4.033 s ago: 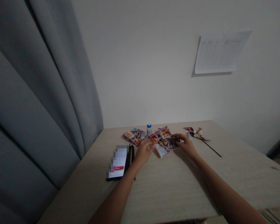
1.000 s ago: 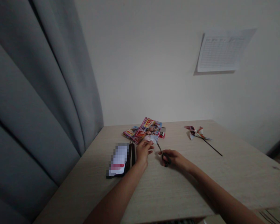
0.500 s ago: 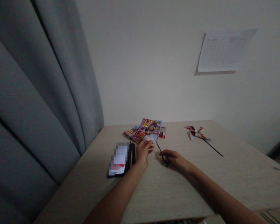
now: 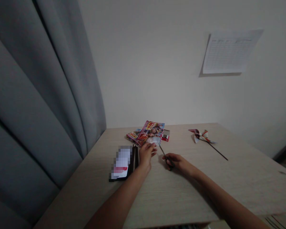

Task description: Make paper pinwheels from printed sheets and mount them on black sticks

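My left hand pinches the lower edge of a colourful printed sheet, which is raised at a tilt above another printed piece. In my right hand is a pair of scissors with dark handles. Their blades point up and to the left, with the tip at the sheet's lower right edge. Whether the blades are parted is too small to tell. A small red and grey packet lies partly behind the sheet.
A phone with a blurred screen lies left of my left hand, dark sticks beside it. A paper pinwheel on a dark stick rests at the right of the wooden table. A grey curtain borders the left side.
The printed sheet has shifted very slightly. Both hands and the scissors stay almost in the same place.
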{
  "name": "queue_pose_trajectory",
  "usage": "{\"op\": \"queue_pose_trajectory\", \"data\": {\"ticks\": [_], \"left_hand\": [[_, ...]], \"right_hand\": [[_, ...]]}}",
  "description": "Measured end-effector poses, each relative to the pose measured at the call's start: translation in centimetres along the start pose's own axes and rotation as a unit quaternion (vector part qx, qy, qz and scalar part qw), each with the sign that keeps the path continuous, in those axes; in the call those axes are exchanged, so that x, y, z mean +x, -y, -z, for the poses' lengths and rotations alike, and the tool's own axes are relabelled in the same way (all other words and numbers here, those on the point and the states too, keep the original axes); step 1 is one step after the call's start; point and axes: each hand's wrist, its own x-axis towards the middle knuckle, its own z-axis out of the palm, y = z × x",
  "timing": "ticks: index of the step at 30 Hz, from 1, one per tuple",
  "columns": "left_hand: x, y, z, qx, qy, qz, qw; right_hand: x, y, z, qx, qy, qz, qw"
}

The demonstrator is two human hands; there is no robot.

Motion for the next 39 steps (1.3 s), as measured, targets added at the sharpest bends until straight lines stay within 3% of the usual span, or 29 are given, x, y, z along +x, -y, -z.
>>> {"op": "queue_pose_trajectory", "data": {"ticks": [39], "left_hand": [[0.43,0.16,0.14,-0.014,-0.005,-0.007,1.000]], "right_hand": [[-0.05,0.35,-0.17,0.029,0.014,-0.008,0.999]]}}
